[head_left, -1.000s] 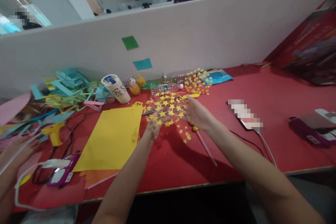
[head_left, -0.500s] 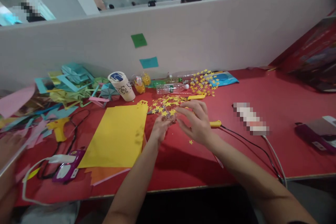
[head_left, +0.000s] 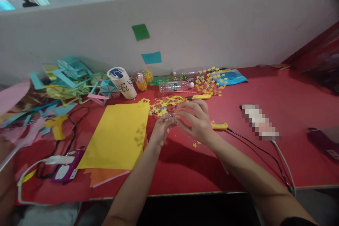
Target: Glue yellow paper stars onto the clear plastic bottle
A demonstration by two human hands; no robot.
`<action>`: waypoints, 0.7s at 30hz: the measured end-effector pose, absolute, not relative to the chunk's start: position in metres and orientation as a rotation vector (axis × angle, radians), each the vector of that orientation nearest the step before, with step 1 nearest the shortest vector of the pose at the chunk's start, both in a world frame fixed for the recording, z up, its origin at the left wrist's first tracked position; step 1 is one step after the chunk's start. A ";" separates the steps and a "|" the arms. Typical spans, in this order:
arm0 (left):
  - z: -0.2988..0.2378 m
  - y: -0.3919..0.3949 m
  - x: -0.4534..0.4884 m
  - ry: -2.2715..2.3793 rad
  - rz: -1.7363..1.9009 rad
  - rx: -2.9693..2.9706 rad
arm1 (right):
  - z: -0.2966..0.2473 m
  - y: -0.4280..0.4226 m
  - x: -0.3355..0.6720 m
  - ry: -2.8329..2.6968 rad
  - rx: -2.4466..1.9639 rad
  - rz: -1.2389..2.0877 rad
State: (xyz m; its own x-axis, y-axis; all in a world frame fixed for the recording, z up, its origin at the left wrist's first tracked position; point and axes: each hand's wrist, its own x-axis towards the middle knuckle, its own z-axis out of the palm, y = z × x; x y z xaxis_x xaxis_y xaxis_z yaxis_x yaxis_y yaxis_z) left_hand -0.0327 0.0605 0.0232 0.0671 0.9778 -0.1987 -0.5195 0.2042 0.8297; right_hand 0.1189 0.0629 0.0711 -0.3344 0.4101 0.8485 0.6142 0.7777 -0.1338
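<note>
My left hand [head_left: 161, 131] and my right hand [head_left: 198, 122] meet over the red table [head_left: 265, 162], fingertips together. Both are closed on a crumpled bunch of small yellow paper stars [head_left: 164, 106], which seem joined by something clear that I cannot make out. The bunch trails from my fingers toward the far side. A few loose stars [head_left: 196, 144] lie on the table under my right wrist. A second heap of yellow stars [head_left: 210, 82] lies farther back, beside a blue packet [head_left: 233, 76].
A yellow paper sheet [head_left: 119, 136] lies left of my hands over orange sheets. Behind are a paper cup [head_left: 122, 83], plastic bottle [head_left: 176, 86], yellow knife [head_left: 200, 96] and corded yellow-handled tool [head_left: 219, 125]. Paper scraps [head_left: 66, 84], a glue gun [head_left: 55, 127] and another person's hand [head_left: 6, 176] fill the left.
The stars hung spread wide between my hands a second ago; my hands have come together and gathered them into a tight bunch. The view has tilted down slightly.
</note>
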 end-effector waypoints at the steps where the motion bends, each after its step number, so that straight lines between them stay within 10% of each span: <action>1: 0.024 0.060 -0.032 0.888 1.250 0.661 | 0.070 0.063 0.119 -1.979 -0.777 -0.234; 21: 0.019 0.059 -0.027 0.985 1.275 0.619 | 0.070 0.066 0.122 -2.021 -0.796 -0.199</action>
